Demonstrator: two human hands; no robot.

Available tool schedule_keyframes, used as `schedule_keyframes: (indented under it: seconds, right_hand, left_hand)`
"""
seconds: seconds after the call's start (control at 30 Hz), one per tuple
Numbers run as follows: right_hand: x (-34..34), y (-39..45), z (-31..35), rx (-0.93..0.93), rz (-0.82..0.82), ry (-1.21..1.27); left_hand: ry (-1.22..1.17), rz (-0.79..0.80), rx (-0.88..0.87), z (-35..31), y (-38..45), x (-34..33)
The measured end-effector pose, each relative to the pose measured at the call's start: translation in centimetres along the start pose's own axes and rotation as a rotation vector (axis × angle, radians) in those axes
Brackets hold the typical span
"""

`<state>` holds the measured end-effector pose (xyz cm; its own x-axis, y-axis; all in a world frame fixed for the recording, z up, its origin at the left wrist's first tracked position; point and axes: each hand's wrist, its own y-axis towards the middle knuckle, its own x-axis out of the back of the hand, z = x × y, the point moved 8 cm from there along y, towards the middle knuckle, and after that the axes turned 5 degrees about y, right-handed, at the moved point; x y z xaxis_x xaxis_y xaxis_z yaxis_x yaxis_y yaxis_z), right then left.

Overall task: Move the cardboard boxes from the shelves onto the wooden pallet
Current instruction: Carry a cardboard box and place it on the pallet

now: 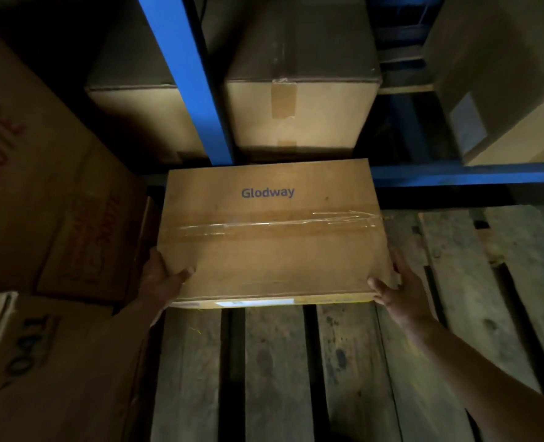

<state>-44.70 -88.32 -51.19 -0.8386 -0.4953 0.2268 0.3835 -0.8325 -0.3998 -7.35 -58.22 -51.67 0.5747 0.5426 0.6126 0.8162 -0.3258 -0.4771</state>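
Fingers [186, 272] of both my hands clamp near corners of box [272, 231], thumbs on top. Box between hands, over pallet [277, 371] slats. Risk: taped cardboard slips; left hand [162, 279] pinched against adjacent stack [56, 199].

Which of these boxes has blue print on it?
The box held over the pallet, gripped by the left hand and right hand: the Glodway box. Boxes at left carry red or black print.
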Motion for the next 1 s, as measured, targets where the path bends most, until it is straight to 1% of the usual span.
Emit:
schedule_keyframes:
  seconds: [0.07, 0.13, 0.17, 0.2, 0.23, 0.33, 0.4, 0.43, 0.47, 0.53, 0.6, 0.67, 0.8, 0.9, 0.97, 1.0]
  right_hand:
    - [0.0, -0.1, 0.7, 0.075, 0.005, -0.235]
    - [0.3, -0.5, 0.8, 0.023, -0.006, -0.499]
    - [0.4, -1.4, 1.5, -0.001, -0.021, -0.584]
    - [0.5, -2.1, 1.9, 0.006, -0.03, -0.611]
    - [0.2, -3.3, 2.8, 0.023, -0.023, -0.588]
    - [-1.9, -7.8, 7.0, 0.09, 0.029, -0.429]
    - [-4.1, -11.7, 10.3, 0.127, 0.09, -0.296]
    - [-5.4, -13.9, 12.0, 0.142, 0.129, -0.245]
    - [-6.9, -16.0, 13.4, 0.15, 0.171, -0.224]
    - [-10.1, -20.4, 16.6, 0.162, 0.24, -0.214]
    - [-13.9, -25.2, 19.0, 0.144, 0.293, -0.24]
    - [-17.8, -29.3, 20.4, 0.13, 0.387, -0.276]
    - [-25.5, -35.8, 19.9, 0.067, 0.587, -0.336]
    - [-30.2, -38.9, 18.8, -0.005, 0.655, -0.326]
    - [-34.0, -41.0, 18.0, -0.024, 0.72, -0.271]
    - [-35.1, -41.6, 17.6, -0.002, 0.731, -0.265]
  left_hand:
    - [0.127, -0.011, -0.009, 0.0, 0.2, 0.0]
    - [0.335, -0.03, -0.009, -0.9, -1.9, 0.2]
    - [0.398, -0.051, -0.037, -1.7, -3.5, 0.5]
    - [0.408, -0.063, -0.08, -2.6, -4.9, 0.7]
    - [0.379, -0.064, -0.105, -3.7, -6.9, 1.1]
    - [0.185, -0.081, -0.188, -6.7, -12.4, 3.0]
    - [0.047, -0.104, -0.279, -8.7, -16.4, 5.5]
    - [-0.013, -0.089, -0.325, -9.5, -18.4, 6.7]
    - [-0.069, -0.072, -0.365, -10.0, -20.1, 8.1]
    - [-0.163, -0.058, -0.37, -9.8, -22.9, 11.7]
    - [-0.214, -0.085, -0.352, -8.0, -25.0, 16.2]
    - [-0.202, -0.14, -0.35, -5.4, -26.3, 20.5]
    - [-0.002, -0.235, -0.275, 2.4, -26.0, 29.3]
    - [0.186, -0.345, -0.114, 9.5, -24.2, 35.6]
    - [0.301, -0.364, 0.035, 14.6, -23.2, 40.0]
    - [0.343, -0.355, 0.086, 16.2, -22.7, 41.5]
